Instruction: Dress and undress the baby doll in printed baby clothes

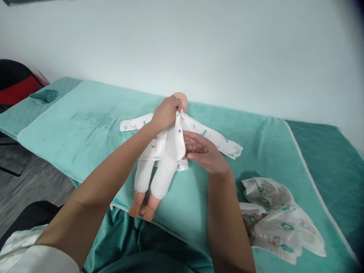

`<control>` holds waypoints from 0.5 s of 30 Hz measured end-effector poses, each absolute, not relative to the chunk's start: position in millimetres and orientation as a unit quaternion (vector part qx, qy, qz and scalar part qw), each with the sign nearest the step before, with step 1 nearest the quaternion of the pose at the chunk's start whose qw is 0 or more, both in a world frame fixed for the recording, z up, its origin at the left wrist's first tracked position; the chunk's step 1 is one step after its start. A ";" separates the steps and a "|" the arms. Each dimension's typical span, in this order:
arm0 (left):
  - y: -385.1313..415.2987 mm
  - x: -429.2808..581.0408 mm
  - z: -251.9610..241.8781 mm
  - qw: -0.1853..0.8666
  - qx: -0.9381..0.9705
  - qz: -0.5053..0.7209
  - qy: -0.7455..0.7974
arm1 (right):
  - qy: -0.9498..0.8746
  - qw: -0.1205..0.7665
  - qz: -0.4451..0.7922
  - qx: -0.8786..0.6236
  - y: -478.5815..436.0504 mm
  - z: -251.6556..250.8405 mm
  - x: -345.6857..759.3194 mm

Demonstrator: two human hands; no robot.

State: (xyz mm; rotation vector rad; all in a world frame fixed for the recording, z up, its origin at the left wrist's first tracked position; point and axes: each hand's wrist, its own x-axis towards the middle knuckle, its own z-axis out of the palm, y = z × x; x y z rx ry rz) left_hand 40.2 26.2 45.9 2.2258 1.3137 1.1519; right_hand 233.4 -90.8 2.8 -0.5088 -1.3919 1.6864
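Doll: your baby doll lies face up on the teal towel, head away from you, feet at the near edge.
Shirt: the printed snap shirt is open, sleeves spread sideways.
Left hand: your left hand pinches the front flap's top, at the neck.
Right hand: your right hand grips that flap lower, beside the belly.
Nearby: a crumpled printed garment lies well to your right.

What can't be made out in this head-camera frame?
The doll: face hidden behind the left hand, torso covered by the printed top.
The right hand: fingertips behind the top's flap, so its grip is unclear.
The crumpled cloth: kind of garment unreadable.
The red and black object: cut off by the left edge.
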 end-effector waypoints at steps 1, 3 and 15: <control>24.9 35.3 41.6 0.152 0.769 0.402 0.474 | -0.570 0.421 0.677 -0.200 -91.6 3.3 234.0; 19.6 27.0 34.4 0.157 0.758 0.407 0.485 | -0.585 0.417 0.664 -0.208 -92.7 4.4 234.7; -41.7 12.7 29.2 0.261 0.717 0.389 0.516 | -0.615 0.573 0.385 -0.381 -86.6 -10.5 199.9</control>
